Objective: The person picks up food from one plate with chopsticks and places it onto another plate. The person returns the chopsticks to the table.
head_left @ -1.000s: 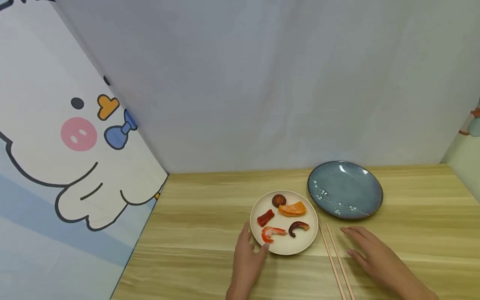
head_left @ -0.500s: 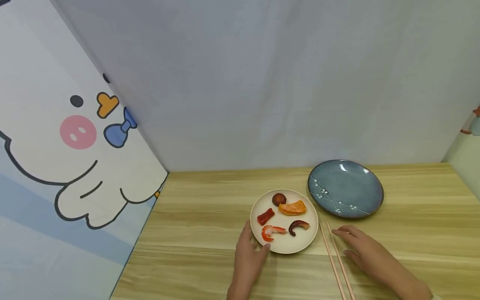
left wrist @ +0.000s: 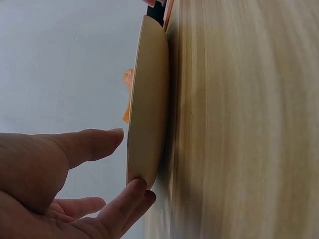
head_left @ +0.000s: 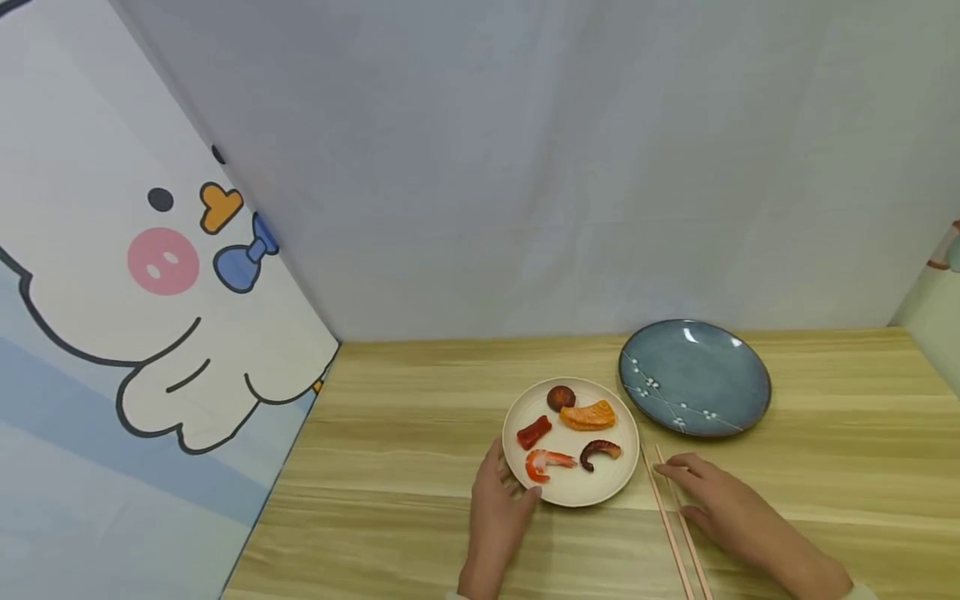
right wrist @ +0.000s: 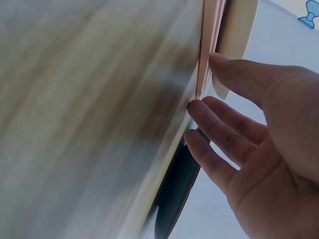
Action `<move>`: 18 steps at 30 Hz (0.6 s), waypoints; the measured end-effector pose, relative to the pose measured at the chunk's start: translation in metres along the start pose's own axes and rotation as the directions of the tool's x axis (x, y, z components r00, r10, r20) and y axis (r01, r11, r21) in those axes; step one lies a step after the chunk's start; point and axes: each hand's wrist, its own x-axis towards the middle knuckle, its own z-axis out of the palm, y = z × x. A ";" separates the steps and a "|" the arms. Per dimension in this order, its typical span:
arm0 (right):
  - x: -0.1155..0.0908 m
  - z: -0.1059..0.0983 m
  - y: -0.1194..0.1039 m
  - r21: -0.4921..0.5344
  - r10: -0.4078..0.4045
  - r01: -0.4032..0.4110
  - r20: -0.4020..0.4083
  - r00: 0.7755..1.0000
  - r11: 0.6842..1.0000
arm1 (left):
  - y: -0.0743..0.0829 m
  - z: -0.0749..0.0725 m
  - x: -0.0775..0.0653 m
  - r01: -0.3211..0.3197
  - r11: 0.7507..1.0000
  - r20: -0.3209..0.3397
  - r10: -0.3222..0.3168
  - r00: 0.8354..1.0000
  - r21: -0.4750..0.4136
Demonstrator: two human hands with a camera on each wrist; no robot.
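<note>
A cream plate (head_left: 615, 480) bears a shrimp (head_left: 537, 467), an octopus tentacle (head_left: 591, 455), an orange salmon piece (head_left: 588, 416), a dark red block (head_left: 534, 433) and a round brown mushroom-like piece (head_left: 561, 398). My left hand (head_left: 497, 518) is at its lower left rim; in the left wrist view, extended fingers (left wrist: 133, 191) touch the plate's outer side, with the thumb close to the rim. Two pinkish chopsticks (head_left: 670, 535) lie right of the plate. My right hand (head_left: 723, 504) touches the right-hand chopstick with its thumb and fingertips, fingers loosely bent.
A blue-grey oval plate (head_left: 697, 375) with white blossom branches sits behind the right hand, near the table's back edge. Plain cloth (head_left: 562, 183) hangs behind the wooden table (head_left: 390, 433). A cartoon-printed cloth (head_left: 247, 350) borders the left side.
My right hand has moved left, from beside the chopsticks onto the right-hand one. My left hand has stayed at the cream plate's rim.
</note>
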 end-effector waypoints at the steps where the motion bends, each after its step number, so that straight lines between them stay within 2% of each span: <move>1: 0.001 0.000 0.000 -0.001 -0.002 0.002 0.003 1.000 1.000 | 0.000 0.000 0.001 0.003 1.000 -0.002 -0.004 1.000 -0.006; 7: 0.004 -0.001 0.001 -0.002 -0.021 0.021 0.014 1.000 1.000 | 0.001 -0.001 0.004 0.023 0.999 0.006 -0.023 1.000 -0.023; 18: 0.010 0.003 0.004 -0.008 -0.103 0.103 0.022 0.994 0.995 | -0.002 -0.002 0.005 0.012 0.999 -0.009 -0.012 1.000 0.044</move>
